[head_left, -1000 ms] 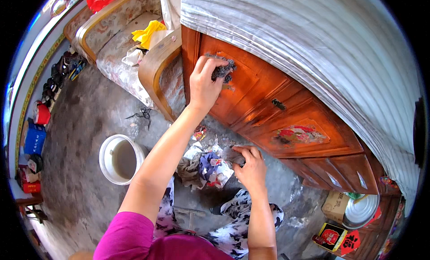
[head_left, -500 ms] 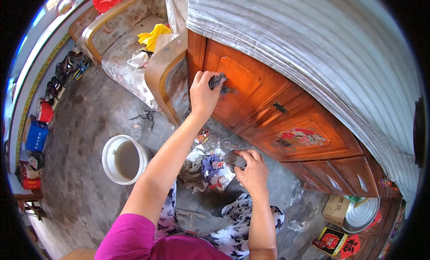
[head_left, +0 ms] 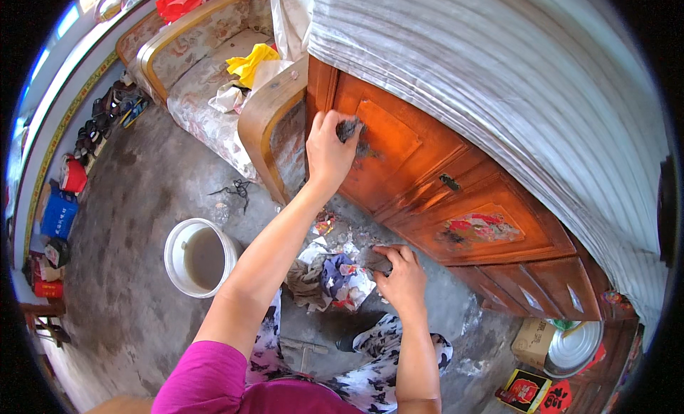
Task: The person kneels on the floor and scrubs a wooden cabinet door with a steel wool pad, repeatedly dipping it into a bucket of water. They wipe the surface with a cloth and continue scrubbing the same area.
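My left hand (head_left: 330,152) is closed around a dark scouring pad (head_left: 347,131), which looks like steel wool. It presses the pad on the left door of an orange-brown wooden cabinet (head_left: 399,142), beside a dark scuffed patch. Lower down, my right hand (head_left: 402,277) grips a grey rag (head_left: 373,260) above the floor. Under it lies a heap of crumpled cloths (head_left: 311,283) and torn paper scraps (head_left: 345,300). The other door bears a partly scraped patch of red and grey paper residue (head_left: 479,229).
A white bucket (head_left: 173,254) of murky water stands left of my left forearm. A floral armchair (head_left: 191,104) with a wooden arm adjoins the cabinet. Striped cloth (head_left: 484,65) drapes over the cabinet top. A round metal tin (head_left: 572,345) and cardboard box (head_left: 531,343) sit at the right.
My left hand has shifted slightly on the door with the scouring pad. The view has tilted a little; my right hand stays nearly in place with the rag.
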Demonstrator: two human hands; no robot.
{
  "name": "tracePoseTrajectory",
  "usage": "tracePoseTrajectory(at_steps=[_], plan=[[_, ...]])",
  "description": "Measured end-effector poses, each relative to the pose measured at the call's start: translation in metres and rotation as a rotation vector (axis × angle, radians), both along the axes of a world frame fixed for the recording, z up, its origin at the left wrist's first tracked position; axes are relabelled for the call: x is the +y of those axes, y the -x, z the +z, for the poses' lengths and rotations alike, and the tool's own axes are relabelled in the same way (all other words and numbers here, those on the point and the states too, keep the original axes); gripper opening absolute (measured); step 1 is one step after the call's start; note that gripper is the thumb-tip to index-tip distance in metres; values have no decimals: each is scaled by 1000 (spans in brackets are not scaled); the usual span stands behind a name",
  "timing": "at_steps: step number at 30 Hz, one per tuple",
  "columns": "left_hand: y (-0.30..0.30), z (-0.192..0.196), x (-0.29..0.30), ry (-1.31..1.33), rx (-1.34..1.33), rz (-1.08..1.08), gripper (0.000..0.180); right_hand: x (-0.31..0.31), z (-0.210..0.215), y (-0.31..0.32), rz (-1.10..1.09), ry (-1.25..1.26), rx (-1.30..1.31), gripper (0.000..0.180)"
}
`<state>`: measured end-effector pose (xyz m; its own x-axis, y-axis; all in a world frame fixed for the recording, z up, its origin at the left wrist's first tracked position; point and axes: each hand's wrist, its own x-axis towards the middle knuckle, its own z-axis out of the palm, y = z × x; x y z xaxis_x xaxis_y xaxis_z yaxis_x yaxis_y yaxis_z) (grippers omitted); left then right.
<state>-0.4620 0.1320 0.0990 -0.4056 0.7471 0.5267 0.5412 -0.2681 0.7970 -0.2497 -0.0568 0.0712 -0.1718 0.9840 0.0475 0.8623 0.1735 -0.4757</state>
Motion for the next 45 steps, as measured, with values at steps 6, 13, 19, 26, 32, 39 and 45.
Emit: tracePoseTrajectory(at_steps=[6,13,19,26,32,39,45], plan=[[3,-8,-1,48,55,-4,21,5,1,2,-12,-5,11,46],[-22,1,-5,40,37,-29,26,-1,4,-19,-14,4,-3,45],[-24,-27,-19,283,-333,-154,42,-11,15,-31,-77,57,29,44],[-20,24,-90,544,-1192,-564,28,-13,32,-20,-121,-11,294,51],[20,11,-145,629,-1221,-626,28,-20,21,57,-163,29,644,54],[81,-42,-151,518,-1140,-591,40,-20,-6,159,-68,229,1001,54],[143,-66,-137,449,-719,-629,46,20,-30,222,-293,113,1102,46]])
